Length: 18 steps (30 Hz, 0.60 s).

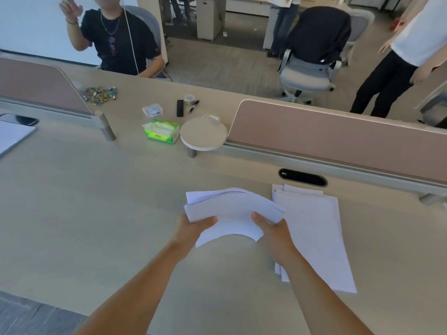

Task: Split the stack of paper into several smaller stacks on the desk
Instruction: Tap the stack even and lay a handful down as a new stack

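Observation:
A bundle of white paper sheets [229, 209] is lifted above the desk [96, 201], bowed upward in the middle with its far edges fanned. My left hand [191, 228] grips its near left corner, thumb on top. My right hand [273, 230] grips its near right side, thumb on top. A second stack of white paper [314, 228] lies flat on the desk just to the right, slightly skewed, with my right forearm crossing its near left corner.
A pink divider panel [338, 139] and a cable slot [302, 177] run behind the papers. A round shelf [203, 134], green tissue pack [162, 130], pens, tape and a pile of clips sit farther back. More paper lies at far left [12, 136]. People and chairs stand beyond.

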{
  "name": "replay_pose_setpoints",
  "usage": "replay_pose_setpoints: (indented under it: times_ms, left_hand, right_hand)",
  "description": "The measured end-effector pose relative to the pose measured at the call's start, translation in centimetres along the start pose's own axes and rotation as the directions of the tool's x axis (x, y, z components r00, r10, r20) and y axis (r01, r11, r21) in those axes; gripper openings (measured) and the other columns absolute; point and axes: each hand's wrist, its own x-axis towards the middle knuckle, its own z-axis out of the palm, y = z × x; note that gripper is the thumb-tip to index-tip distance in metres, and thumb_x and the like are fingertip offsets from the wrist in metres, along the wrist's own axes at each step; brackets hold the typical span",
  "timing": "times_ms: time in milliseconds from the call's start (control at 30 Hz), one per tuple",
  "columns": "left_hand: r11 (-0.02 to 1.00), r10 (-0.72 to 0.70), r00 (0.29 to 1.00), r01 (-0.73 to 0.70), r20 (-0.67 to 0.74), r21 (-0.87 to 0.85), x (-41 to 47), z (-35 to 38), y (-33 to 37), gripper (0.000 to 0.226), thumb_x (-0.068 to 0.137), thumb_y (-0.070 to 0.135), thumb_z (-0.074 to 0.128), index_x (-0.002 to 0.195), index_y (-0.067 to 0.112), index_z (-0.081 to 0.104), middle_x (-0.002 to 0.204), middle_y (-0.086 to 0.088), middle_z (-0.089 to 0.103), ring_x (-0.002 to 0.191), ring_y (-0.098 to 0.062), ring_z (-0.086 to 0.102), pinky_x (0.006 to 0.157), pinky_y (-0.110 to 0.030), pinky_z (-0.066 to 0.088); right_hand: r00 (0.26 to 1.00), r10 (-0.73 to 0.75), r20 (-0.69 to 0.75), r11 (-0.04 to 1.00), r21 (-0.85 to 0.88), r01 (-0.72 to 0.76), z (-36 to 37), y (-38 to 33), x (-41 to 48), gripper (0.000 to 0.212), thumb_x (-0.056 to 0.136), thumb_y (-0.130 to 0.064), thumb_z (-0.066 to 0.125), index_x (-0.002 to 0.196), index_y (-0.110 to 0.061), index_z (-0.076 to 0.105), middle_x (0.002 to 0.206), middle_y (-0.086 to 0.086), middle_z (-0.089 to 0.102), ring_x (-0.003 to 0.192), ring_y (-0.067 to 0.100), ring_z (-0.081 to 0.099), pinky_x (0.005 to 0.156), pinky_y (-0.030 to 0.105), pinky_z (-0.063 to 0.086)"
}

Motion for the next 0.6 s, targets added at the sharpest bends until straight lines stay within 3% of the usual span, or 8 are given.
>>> replay_pose_setpoints:
  times_ms: [100, 200, 300, 367, 467, 600]
  left_hand:
    - [0.999, 0.023, 0.998, -0.025, 0.067, 0.042, -0.2, -1.4, 0.9, 0.056, 0.064, 0.021, 0.082, 0.117, 0.012, 0.068, 0.114, -0.012, 0.073, 0.108, -0.030, 0.069, 0.093, -0.047, 0.055]
    - [0.991, 0.016, 0.994, -0.030, 0.105, 0.132, -0.6, -2.4, 1.9, 0.050, 0.066, 0.020, 0.081, 0.114, 0.011, 0.070, 0.112, -0.010, 0.075, 0.108, -0.029, 0.070, 0.093, -0.045, 0.056]
    - [0.988, 0.053, 0.996, -0.064, 0.078, 0.140, -0.7, -1.7, 3.3, 0.049, 0.063, 0.026, 0.082, 0.107, 0.008, 0.071, 0.104, -0.008, 0.076, 0.098, -0.029, 0.072, 0.087, -0.043, 0.057]
    - [0.992, 0.041, 0.999, -0.042, 0.003, 0.117, -0.7, -0.3, 4.0, 0.046, 0.060, 0.029, 0.082, 0.098, 0.004, 0.071, 0.089, -0.004, 0.074, 0.081, -0.025, 0.069, 0.072, -0.036, 0.055]
    - [0.997, 0.040, 0.997, -0.035, -0.066, 0.069, -0.4, 1.2, 4.8, 0.043, 0.058, 0.034, 0.083, 0.093, 0.011, 0.072, 0.085, -0.009, 0.073, 0.078, -0.024, 0.067, 0.069, -0.036, 0.051]
    - [0.992, 0.091, 0.996, -0.093, 0.024, 0.082, -0.1, 1.0, 6.2, 0.051, 0.049, 0.035, 0.086, 0.093, 0.011, 0.073, 0.088, -0.006, 0.076, 0.079, -0.021, 0.070, 0.069, -0.033, 0.053]
  right_hand:
    - [1.000, -0.012, 0.026, 0.996, -0.089, 0.015, -0.2, -0.7, -0.5, 0.025, 0.080, -0.022, 0.081, 0.104, -0.020, 0.073, 0.103, 0.004, 0.077, 0.100, 0.024, 0.072, 0.092, 0.046, 0.057]
    - [0.995, -0.012, 0.100, 0.972, -0.232, 0.035, -1.0, -1.8, -1.3, 0.033, 0.074, -0.021, 0.086, 0.104, -0.025, 0.072, 0.102, -0.001, 0.077, 0.098, 0.019, 0.073, 0.088, 0.042, 0.058]
    - [0.991, -0.008, 0.132, 0.994, -0.108, 0.022, -1.5, -3.0, -1.7, 0.040, 0.070, -0.021, 0.087, 0.107, -0.015, 0.074, 0.103, 0.005, 0.077, 0.101, 0.025, 0.072, 0.090, 0.042, 0.056]
    - [0.989, 0.001, 0.149, 0.998, -0.058, 0.007, -0.9, -3.5, -2.2, 0.033, 0.075, -0.020, 0.084, 0.106, -0.013, 0.075, 0.103, 0.007, 0.077, 0.101, 0.027, 0.072, 0.092, 0.043, 0.055]
    - [0.996, -0.039, 0.077, 0.999, -0.002, 0.039, -0.3, -4.2, -2.7, 0.023, 0.081, -0.018, 0.079, 0.104, -0.013, 0.075, 0.101, 0.007, 0.078, 0.097, 0.026, 0.073, 0.089, 0.042, 0.056]
    - [0.995, -0.094, 0.040, 0.995, 0.027, 0.093, -1.6, -5.1, -2.7, 0.026, 0.079, -0.018, 0.080, 0.103, -0.010, 0.075, 0.100, 0.011, 0.077, 0.093, 0.026, 0.074, 0.079, 0.037, 0.058]
